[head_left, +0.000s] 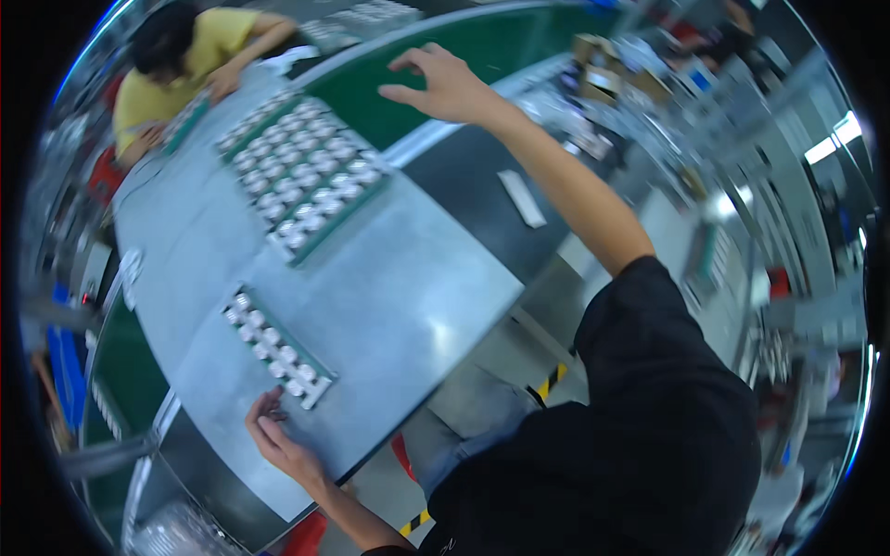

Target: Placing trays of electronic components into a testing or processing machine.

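— How does the left grip [281,445] stand?
— Fingers loosely bent, thumb apart from them; it isn't clenched, and I see nothing grasped in it; the blur is such that I can't tell whether a fingertip touches the strip of silver parts [271,341].
— And the right grip [443,85]?
— Released, fingers and thumb spread, nothing in it; it is raised, seen against the green surface [538,42] past the far edge of the bench [399,306].
— So which is nearer the strip?
— The left, clearly; the strip lies flat on the bench, just beyond that grip and a little to its right, while the right grip is well apart.
— Which way does the strip point?
— Its long axis runs slantwise, from the far left to the near right; the near end sits just beside the left fingers, the other points away toward the bench's left side; round parts stand in two rows along it.
— Further out?
— The larger block of filled strips [301,171], beyond the single one; then a co-worker in a yellow shirt [199,56], bent over a green strip [188,125] at the far left.
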### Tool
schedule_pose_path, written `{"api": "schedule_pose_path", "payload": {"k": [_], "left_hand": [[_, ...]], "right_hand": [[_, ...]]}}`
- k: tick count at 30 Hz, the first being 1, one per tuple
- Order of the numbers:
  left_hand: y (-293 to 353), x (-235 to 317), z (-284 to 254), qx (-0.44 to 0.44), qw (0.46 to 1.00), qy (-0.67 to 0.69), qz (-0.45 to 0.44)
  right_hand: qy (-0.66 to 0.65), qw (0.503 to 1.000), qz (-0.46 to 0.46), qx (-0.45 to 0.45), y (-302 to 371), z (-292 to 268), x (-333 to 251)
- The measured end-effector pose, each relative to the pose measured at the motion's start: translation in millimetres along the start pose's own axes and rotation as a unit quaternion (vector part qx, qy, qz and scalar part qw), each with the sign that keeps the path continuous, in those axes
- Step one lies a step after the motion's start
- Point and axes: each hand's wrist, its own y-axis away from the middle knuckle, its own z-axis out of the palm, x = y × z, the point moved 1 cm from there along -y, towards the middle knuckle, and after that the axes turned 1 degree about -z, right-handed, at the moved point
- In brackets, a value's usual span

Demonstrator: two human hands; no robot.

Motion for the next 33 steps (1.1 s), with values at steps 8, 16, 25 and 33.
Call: {"api": "schedule_pose_path", "payload": {"k": [8, 16, 25, 33], "left_hand": [[-7, -24, 1, -0.041, 0.998, 0.022, 0.047], [1, -29, -6, -0.034, 0.999, 0.011, 0.041], [-5, -26, -1, 0.005, 0.998, 0.047, 0.051], [82, 82, 32, -0.078, 0.982, 0.161, 0.065]], "right_hand": [[0.432, 0.780, 0.427, 0.152, 349, -249, 80], [0.295, 0.633, 0.706, 0.114, 469, -286, 89], [0.226, 0.777, 0.577, 0.111, 564, -328, 80], [-0.226, 0.749, 0.594, 0.188, 533, -307, -76]]}}
